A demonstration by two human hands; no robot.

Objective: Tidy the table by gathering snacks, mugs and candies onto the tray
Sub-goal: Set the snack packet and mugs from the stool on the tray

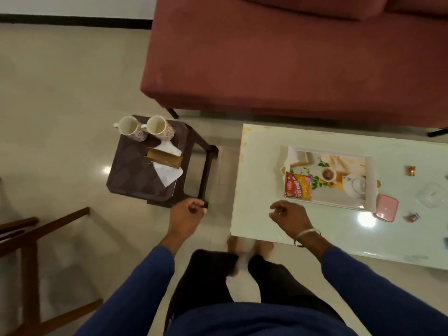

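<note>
A printed white tray (368, 180) lies on the pale coffee table (261, 219), with a red and yellow snack packet (298, 185) at its left end. Two floral mugs, one (129, 128) left of the other (158, 127), stand on the far edge of a brown plastic stool (131, 175). Two wrapped candies (411, 169) (412, 217) lie on the table right of the tray. My left hand (186, 214) hangs loosely curled and empty near the stool's front right corner. My right hand (289, 215), also loosely curled and empty, hovers over the table's front left part.
A brown envelope (164, 160) and white papers (167, 175) lie on the stool. A pink lidded box (386, 207) and a clear plastic lid (431, 194) sit right of the tray. A maroon sofa (266, 57) stands behind, and a wooden chair frame (31, 241) at the lower left.
</note>
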